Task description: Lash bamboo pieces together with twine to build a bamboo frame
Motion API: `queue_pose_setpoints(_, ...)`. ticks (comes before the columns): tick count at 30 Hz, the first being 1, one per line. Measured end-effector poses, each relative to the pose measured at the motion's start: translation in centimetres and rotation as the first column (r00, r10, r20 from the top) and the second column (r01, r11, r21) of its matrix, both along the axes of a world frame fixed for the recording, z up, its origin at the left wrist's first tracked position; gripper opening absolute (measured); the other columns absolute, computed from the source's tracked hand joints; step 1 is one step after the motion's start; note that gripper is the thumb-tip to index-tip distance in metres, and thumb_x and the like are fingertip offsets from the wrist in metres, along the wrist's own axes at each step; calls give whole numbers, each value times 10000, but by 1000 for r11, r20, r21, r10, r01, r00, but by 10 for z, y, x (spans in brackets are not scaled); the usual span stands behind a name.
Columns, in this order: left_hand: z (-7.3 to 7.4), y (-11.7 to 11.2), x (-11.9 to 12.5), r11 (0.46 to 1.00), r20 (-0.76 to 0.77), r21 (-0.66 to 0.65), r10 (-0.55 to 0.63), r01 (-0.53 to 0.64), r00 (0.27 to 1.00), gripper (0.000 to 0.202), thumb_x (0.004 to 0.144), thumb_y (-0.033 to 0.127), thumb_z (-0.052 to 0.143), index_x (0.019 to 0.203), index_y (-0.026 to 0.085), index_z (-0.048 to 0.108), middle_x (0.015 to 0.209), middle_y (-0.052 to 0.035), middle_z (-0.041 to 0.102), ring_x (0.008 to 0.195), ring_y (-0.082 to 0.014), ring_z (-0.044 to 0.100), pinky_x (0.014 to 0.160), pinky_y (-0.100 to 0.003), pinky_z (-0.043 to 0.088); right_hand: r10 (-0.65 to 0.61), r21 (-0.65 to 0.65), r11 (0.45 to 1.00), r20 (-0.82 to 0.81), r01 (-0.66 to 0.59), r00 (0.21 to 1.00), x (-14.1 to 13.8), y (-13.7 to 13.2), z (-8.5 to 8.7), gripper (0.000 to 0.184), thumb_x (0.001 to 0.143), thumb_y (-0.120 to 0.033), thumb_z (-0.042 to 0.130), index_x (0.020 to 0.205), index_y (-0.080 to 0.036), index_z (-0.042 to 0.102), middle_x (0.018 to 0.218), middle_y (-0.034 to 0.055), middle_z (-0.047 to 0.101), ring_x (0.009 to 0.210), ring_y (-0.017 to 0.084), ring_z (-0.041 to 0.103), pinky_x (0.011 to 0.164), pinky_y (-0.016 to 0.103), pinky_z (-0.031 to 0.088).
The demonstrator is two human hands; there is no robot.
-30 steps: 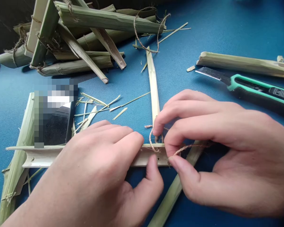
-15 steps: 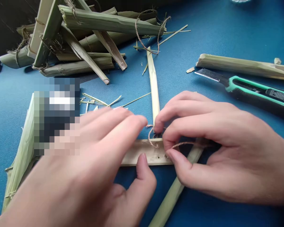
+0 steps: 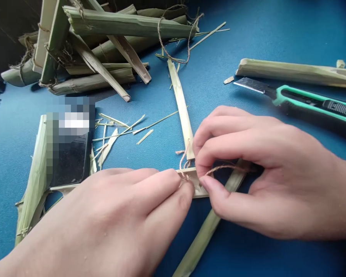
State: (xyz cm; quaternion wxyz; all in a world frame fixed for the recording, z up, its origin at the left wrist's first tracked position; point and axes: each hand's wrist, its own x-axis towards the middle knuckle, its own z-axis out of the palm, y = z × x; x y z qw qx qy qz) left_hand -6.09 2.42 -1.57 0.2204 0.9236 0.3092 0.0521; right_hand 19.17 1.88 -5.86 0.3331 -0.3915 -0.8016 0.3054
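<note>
A short pale wooden strip [image 3: 201, 191] with small holes lies crosswise between my hands. My left hand [image 3: 127, 215] is closed, thumb and forefinger pinching the strip near a loop of brown twine [image 3: 182, 163]. Between the thumb and forefinger of my right hand [image 3: 262, 173] is a length of the same twine, its tail trailing right inside the curl of the palm. A narrow pale strip [image 3: 181, 104] points away from me, its near end beside my right fingertips, with twine at its hole. Under the right hand, a green stalk [image 3: 204, 242] runs diagonally.
Bundled stalk pieces [image 3: 118, 50] tied with twine stand at the back left. A green-and-black utility knife [image 3: 311, 104], blade out, lies right, below another split stalk [image 3: 291, 71]. On the left are a partly blurred phone [image 3: 70, 157], a stalk piece [image 3: 31, 181] and thin shavings [image 3: 109, 146].
My left thumb and fingers have come together onto the crosswise strip; they were apart before. The far end of the narrow strip has swung slightly left. My right hand keeps its pinch.
</note>
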Motion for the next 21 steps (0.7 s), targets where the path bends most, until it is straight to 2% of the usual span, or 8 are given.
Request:
queue_pose_setpoints(2, 6, 3, 5, 995, -12, 27, -96, 97, 995, 202, 1020, 226, 500, 1030, 306, 685, 953, 80, 802, 695, -133, 703, 588, -244, 503, 17, -17, 1000, -9, -17, 1000, 1, 2, 1, 126, 796, -79, 732, 774, -202, 732, 945, 41, 745, 908, 216, 643, 772, 348, 552)
queue_pose_setpoints(5, 10, 4, 9, 966, -44, 137, -216, 220, 975, 266, 1045, 146, 408, 936, 251, 626, 903, 20, 784, 668, -165, 689, 632, -329, 539, 26, -23, 999, -22, -26, 999, 1, 2, 1, 119, 787, -85, 733, 770, -203, 722, 923, 43, 739, 894, 214, 641, 771, 347, 545)
queue_pose_setpoints(7, 9, 3, 12, 945, -67, 217, -236, 245, 969, 293, 1074, 132, 415, 877, 238, 605, 823, 1, 745, 653, -188, 675, 667, -381, 553, 25, -16, 1000, -25, -25, 999, 1, 2, 0, 116, 780, -92, 741, 768, -206, 716, 925, 43, 740, 903, 216, 649, 771, 343, 546)
queue_pose_setpoints(10, 4, 1, 17, 915, -86, 299, -258, 272, 962, 352, 1124, 150, 361, 929, 213, 648, 776, -20, 707, 641, -209, 659, 617, -410, 528, 16, 0, 1000, -26, -16, 1000, 1, 2, -1, 112, 786, -100, 746, 778, -209, 716, 941, 43, 744, 928, 220, 662, 783, 342, 551)
queue_pose_setpoints(14, 1, 2, 23, 908, -128, 297, -268, 295, 955, 450, 1137, 140, 254, 1009, 198, 681, 863, -54, 747, 633, -216, 663, 555, -418, 499, 16, 18, 1000, -15, -15, 1000, 1, 2, -2, 109, 816, -103, 730, 801, -212, 726, 933, 41, 743, 917, 221, 663, 772, 346, 550)
queue_pose_setpoints(18, 3, 2, 24, 895, -183, 298, -287, 331, 940, 447, 1130, 140, 253, 1118, 160, 699, 953, -88, 770, 688, -241, 698, 533, -426, 504, 9, 30, 999, 2, -10, 1000, 2, 2, -1, 104, 833, -110, 734, 813, -212, 737, 947, 44, 747, 929, 226, 661, 784, 351, 553)
queue_pose_setpoints(21, 2, 2, 23, 896, -194, 299, -279, 328, 940, 450, 1129, 139, 243, 1124, 155, 693, 935, -85, 746, 652, -235, 663, 532, -426, 507, 26, 41, 999, 20, -26, 999, 3, 2, -1, 103, 863, -104, 722, 821, -193, 755, 975, 54, 747, 940, 219, 648, 806, 354, 554)
